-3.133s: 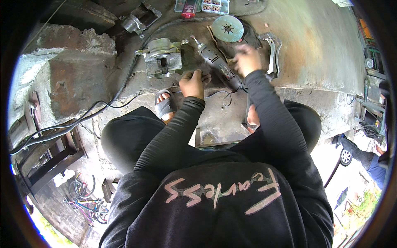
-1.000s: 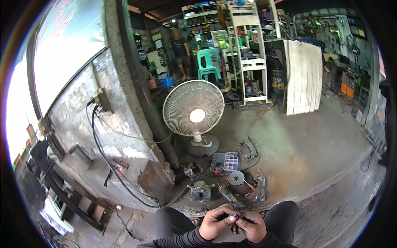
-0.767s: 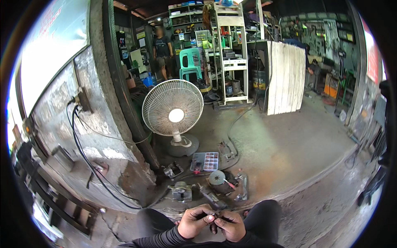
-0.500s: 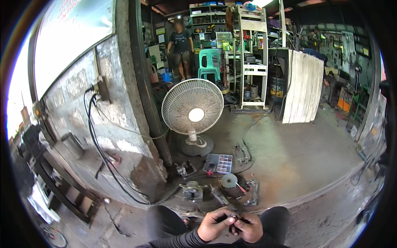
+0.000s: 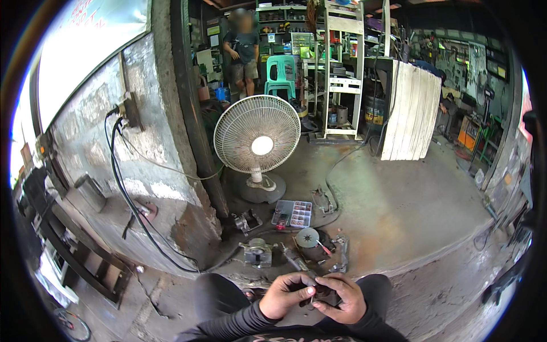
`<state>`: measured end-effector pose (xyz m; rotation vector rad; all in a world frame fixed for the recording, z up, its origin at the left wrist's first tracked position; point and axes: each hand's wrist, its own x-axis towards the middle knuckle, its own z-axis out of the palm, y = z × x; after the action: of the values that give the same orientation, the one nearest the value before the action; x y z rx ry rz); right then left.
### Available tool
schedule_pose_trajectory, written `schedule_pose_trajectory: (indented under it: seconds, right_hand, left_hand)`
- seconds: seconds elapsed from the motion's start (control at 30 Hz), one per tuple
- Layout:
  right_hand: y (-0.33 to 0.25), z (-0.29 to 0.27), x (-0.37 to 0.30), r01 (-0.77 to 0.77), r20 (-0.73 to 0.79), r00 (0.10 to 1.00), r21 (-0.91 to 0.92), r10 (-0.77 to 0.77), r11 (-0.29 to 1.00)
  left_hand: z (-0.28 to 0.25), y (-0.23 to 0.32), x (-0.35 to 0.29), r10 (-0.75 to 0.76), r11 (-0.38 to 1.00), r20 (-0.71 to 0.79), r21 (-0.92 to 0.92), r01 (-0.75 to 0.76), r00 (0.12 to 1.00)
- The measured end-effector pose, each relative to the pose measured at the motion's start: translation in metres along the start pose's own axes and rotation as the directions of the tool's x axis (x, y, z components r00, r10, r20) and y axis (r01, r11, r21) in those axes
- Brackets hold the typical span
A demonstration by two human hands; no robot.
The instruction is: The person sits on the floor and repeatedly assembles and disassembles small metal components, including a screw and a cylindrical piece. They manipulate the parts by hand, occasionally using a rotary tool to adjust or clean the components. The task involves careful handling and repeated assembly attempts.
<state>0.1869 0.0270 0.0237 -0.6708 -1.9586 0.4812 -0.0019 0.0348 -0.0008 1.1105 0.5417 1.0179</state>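
Note:
Above my lap, my left hand (image 5: 286,296) and my right hand (image 5: 345,298) meet, fingertips pinched round a small dark piece with a thin end showing between them. My fingers hide most of it, so its kind cannot be made out. Just beyond my knees on the floor sits a blocky metal part (image 5: 257,252). To its right lie a long greyish tool (image 5: 294,259), a round grey disc (image 5: 307,237), a screwdriver (image 5: 323,248) with a red end, and a narrow metal piece (image 5: 341,255).
Farther out are a compartment box (image 5: 300,213) of small parts, two metal brackets (image 5: 247,222) and a standing fan (image 5: 257,137). A dark cable (image 5: 336,194) crosses the floor. At left is a block wall (image 5: 142,137). A person (image 5: 241,51) stands by shelves and a green chair (image 5: 280,74).
My hands have come up slightly, and the right fingers are more spread around the small piece, whose thin end now shows. The view has shifted a little. The person at the back has changed stance.

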Motion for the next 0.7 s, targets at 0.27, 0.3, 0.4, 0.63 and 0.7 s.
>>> schedule_pose_trajectory:
  seconds: [0.27, 0.3, 0.4, 0.63, 0.7]
  right_hand:
    - [-0.001, 0.012, 0.0, 0.05, 0.014, 0.999, -0.07, -0.049, 0.996]
    - [-0.003, 0.013, 0.0, 0.034, -0.011, 0.999, -0.064, -0.035, 0.997]
    - [-0.007, 0.013, 0.004, 0.055, -0.087, 0.994, -0.082, -0.062, 0.995]
    - [-0.008, 0.006, 0.009, 0.113, -0.007, 0.993, -0.096, -0.114, 0.989]
    - [-0.007, 0.007, 0.008, 0.101, 0.004, 0.995, -0.064, -0.101, 0.993]
  left_hand:
    - [-0.005, -0.001, -0.006, 0.007, 0.981, -0.028, -0.192, -0.012, 1.0]
    - [-0.005, 0.004, -0.006, 0.0, 0.987, -0.015, -0.16, -0.002, 1.0]
    - [-0.002, 0.016, -0.007, -0.053, 0.998, -0.023, -0.04, 0.052, 0.998]
    - [0.0, -0.008, -0.009, 0.153, 0.983, -0.048, -0.095, -0.157, 0.987]
    - [-0.002, -0.012, -0.009, 0.184, 0.972, -0.085, -0.134, -0.194, 0.979]
